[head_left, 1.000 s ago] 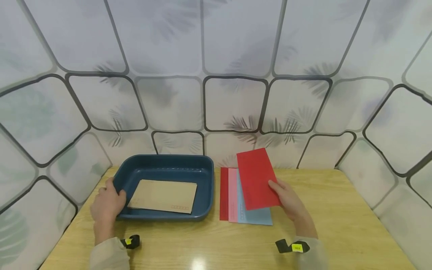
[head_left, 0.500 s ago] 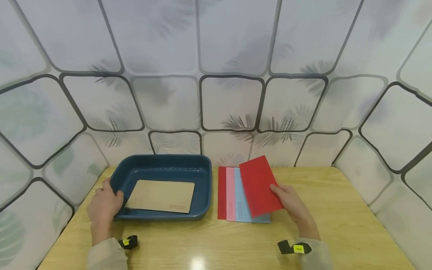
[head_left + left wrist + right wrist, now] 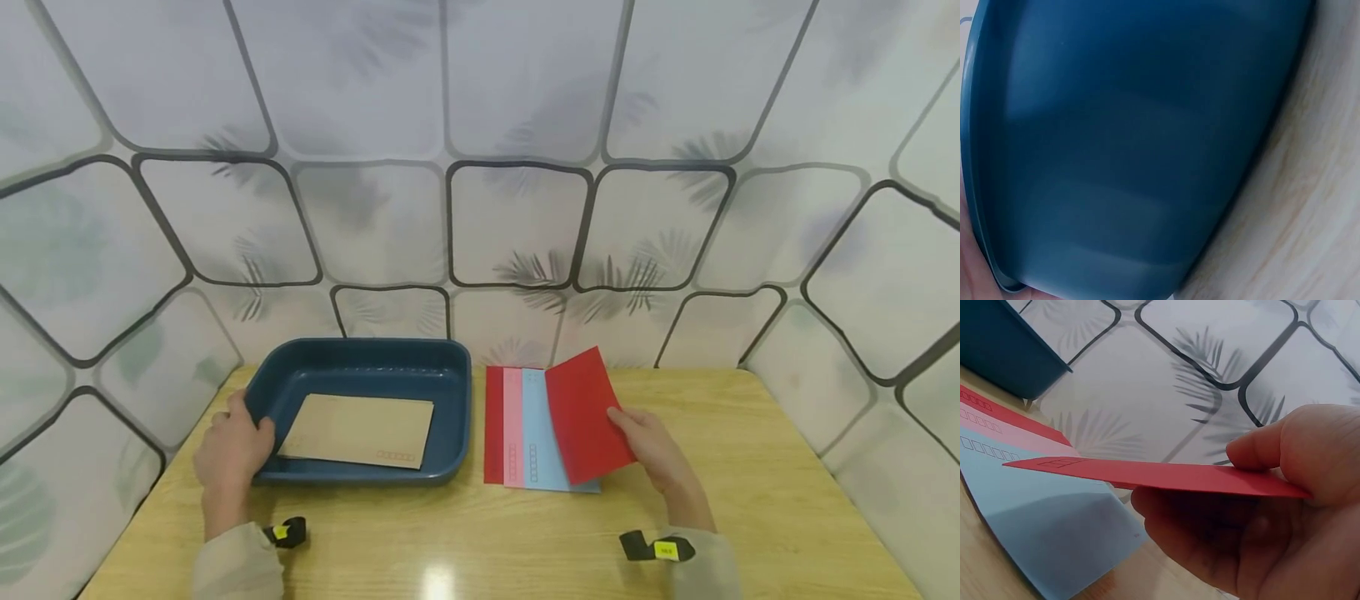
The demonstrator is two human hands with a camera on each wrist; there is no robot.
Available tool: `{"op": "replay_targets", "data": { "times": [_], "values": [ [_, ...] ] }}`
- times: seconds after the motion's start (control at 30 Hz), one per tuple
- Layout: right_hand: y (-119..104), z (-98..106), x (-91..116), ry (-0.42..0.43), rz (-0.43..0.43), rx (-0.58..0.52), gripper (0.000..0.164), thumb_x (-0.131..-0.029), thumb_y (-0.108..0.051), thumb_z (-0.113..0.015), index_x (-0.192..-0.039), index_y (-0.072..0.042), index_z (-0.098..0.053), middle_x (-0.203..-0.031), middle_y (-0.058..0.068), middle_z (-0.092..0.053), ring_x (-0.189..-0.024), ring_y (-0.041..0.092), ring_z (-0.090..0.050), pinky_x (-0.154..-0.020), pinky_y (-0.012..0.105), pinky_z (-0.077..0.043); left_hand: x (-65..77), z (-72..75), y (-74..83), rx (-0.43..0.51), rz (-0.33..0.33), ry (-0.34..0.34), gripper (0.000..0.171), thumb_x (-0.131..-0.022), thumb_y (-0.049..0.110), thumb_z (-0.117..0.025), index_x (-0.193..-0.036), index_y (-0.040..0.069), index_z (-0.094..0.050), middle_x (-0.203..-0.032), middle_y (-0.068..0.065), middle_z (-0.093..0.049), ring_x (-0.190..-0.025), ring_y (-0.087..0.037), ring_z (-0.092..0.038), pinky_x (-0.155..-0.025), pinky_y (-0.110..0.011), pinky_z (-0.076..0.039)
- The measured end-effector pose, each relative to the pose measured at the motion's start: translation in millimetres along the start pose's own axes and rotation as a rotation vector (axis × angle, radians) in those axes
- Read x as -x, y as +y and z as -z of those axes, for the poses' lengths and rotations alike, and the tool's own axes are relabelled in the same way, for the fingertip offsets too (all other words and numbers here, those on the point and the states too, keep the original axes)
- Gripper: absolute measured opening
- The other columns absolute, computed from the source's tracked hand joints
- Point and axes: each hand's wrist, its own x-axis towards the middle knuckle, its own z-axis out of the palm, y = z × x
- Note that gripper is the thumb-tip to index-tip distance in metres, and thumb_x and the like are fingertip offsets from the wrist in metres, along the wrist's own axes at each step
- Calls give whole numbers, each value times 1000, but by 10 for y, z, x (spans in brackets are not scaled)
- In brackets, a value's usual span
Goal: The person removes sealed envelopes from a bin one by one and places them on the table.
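My right hand [image 3: 656, 446] pinches a red envelope [image 3: 588, 417] by its right edge, thumb on top and fingers beneath, as the right wrist view shows. It is tilted and overlaps a fanned row of envelopes on the table: a light blue one [image 3: 542, 442] on top, a pink one [image 3: 513, 429], and a dark red one [image 3: 493, 425] at the left. At the left end of the blue tray [image 3: 382, 478], my left hand [image 3: 234, 446] grips the rim. Inside the tray lie tan envelopes [image 3: 358, 429], stacked slightly askew. The left wrist view shows mostly the tray's outer wall [image 3: 1122, 156].
The wooden table [image 3: 360, 542] backs onto a patterned curtain-like wall [image 3: 517, 225], with similar panels on both sides. Tray and envelope row stand near the table's back edge, a narrow strip of wood between them. Black straps with yellow labels circle both wrists.
The red envelope in my right hand has come down and shifted right, uncovering more of the light blue one. My left hand stays on the tray's rim.
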Motion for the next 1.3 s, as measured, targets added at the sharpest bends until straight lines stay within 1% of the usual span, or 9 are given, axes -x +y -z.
{"op": "replay_targets", "data": {
  "times": [0.1, 0.23, 0.53, 0.67, 0.8, 0.93, 1.03, 1.17, 1.3],
  "values": [
    [6, -15, -9, -16, -9, -16, 48, -97, -32, -43, -108, 12, -59, -79, 8, -70, -75, 26, -65, -75, 36, -48, -7, 0, 4, -3, -3, 2, 67, -90, 27, -40, -142, -3, -11, -116, -42, -39, -96, -55, -45, -67, -64, -42],
    [24, -20, -9, -25, -30, 3, 49, -97, -34, -42, -108, 11, -60, -81, 8, -69, -76, 26, -64, -75, 36, -48, -2, 7, 9, -5, -4, 0, 67, -90, 26, -41, -142, -3, -11, -116, -42, -39, -96, -55, -44, -68, -65, -42],
    [72, -34, -37, -3, -63, -1, 50, -97, -35, -40, -111, 10, -57, -84, 9, -69, -77, 24, -64, -72, 35, -49, 15, 31, 37, -4, -8, 0, 66, -90, 26, -41, -142, -4, -12, -115, -42, -39, -96, -55, -45, -67, -64, -42],
    [76, -39, -37, 8, -78, 39, 48, -98, -32, -38, -108, 10, -58, -82, 9, -68, -75, 23, -63, -69, 34, -50, 21, 37, 38, -3, -9, -1, 66, -90, 26, -41, -141, -4, -12, -115, -42, -39, -96, -55, -44, -67, -64, -42],
    [73, -41, -22, 22, -83, 119, 45, -98, -28, -38, -99, 10, -62, -74, 7, -67, -69, 20, -61, -66, 33, -48, 25, 37, 29, -3, -10, 1, 66, -90, 25, -40, -141, -4, -12, -114, -42, -39, -95, -55, -45, -66, -63, -42],
    [77, -40, 7, 15, -72, 220, 44, -97, -28, -40, -92, 8, -65, -68, 5, -64, -63, 18, -57, -62, 33, -45, 28, 32, 29, -4, -8, 4, 66, -90, 25, -41, -141, -4, -12, -114, -42, -40, -95, -55, -45, -67, -63, -42],
    [94, -41, 16, 23, -73, 296, 41, -96, -27, -42, -82, 3, -65, -62, 2, -59, -58, 15, -52, -56, 31, -43, 27, 31, 28, -3, -9, 4, 66, -90, 25, -41, -141, -5, -12, -114, -42, -39, -96, -55, -44, -67, -64, -42],
    [133, -55, 2, 50, -63, 400, 40, -94, -23, -45, -60, -6, -57, -51, -3, -48, -49, 12, -43, -48, 28, -38, 26, 32, 26, -2, -9, 1, 66, -90, 25, -40, -141, -4, -11, -115, -42, -38, -96, -56, -44, -68, -64, -42],
    [165, -85, -15, 73, -47, 450, 43, -93, -21, -44, -51, -13, -45, -47, -4, -41, -44, 11, -39, -45, 28, -36, 30, 29, 30, -1, -11, 3, 66, -90, 26, -40, -142, -3, -11, -116, -42, -38, -96, -56, -44, -68, -64, -42]
  ]
}}
